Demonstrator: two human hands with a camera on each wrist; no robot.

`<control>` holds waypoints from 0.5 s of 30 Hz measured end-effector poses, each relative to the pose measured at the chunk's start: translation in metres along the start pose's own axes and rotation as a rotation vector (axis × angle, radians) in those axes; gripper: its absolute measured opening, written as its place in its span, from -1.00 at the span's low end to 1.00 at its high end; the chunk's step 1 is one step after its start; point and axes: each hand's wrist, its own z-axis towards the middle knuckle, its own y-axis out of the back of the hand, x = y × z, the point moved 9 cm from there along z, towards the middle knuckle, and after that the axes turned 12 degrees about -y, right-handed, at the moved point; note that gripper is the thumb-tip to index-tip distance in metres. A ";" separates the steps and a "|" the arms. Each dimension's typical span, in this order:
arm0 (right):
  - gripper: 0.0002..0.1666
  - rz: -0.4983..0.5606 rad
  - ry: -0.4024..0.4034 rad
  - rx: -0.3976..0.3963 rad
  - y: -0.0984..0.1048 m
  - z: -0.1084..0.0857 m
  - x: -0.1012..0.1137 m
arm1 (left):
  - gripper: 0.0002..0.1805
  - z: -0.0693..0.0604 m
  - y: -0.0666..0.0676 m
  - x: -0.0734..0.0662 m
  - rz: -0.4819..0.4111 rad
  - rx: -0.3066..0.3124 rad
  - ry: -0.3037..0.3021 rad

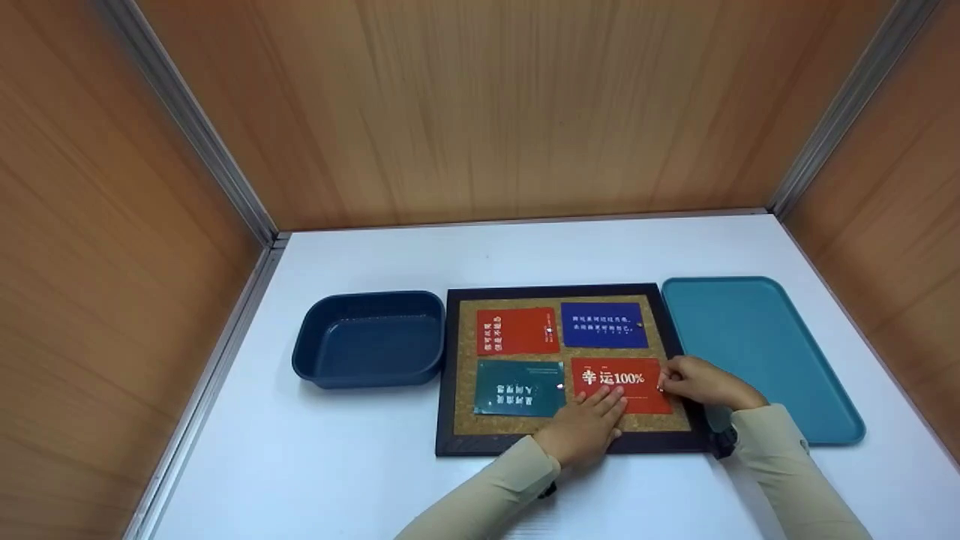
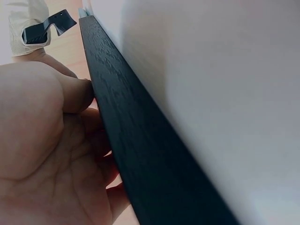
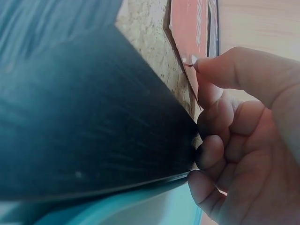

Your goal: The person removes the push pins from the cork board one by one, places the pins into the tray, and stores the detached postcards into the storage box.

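A cork board [image 1: 517, 425] with a dark frame lies on the table. Four cards are on it, so several in all: a red card [image 1: 510, 334], a blue card [image 1: 600, 315], a green card [image 1: 502, 397] and a lower red card [image 1: 637, 397] with white lettering. My left hand [image 1: 585, 427] rests on the lower red card with its fingers straight. At that card's right edge, my right hand [image 1: 701, 381] pinches a small clear push pin [image 3: 193, 59]; in the right wrist view its tip meets the card. The left wrist view shows my left palm beside the board's frame [image 2: 126, 117].
A dark blue basin [image 1: 367, 382] stands left of the board. On the right lies a teal tray [image 1: 757, 330], close against the frame. Wooden panels [image 1: 525, 112] enclose the white table [image 1: 300, 465] at the back and sides.
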 end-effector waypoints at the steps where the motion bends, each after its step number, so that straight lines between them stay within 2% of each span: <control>1: -0.79 -0.003 0.005 0.000 0.000 0.000 0.000 | -0.43 0.000 0.000 0.000 0.002 -0.002 -0.001; 15: -0.79 -0.007 0.012 0.011 0.001 0.000 0.002 | -0.43 0.001 0.001 -0.001 0.030 0.003 -0.010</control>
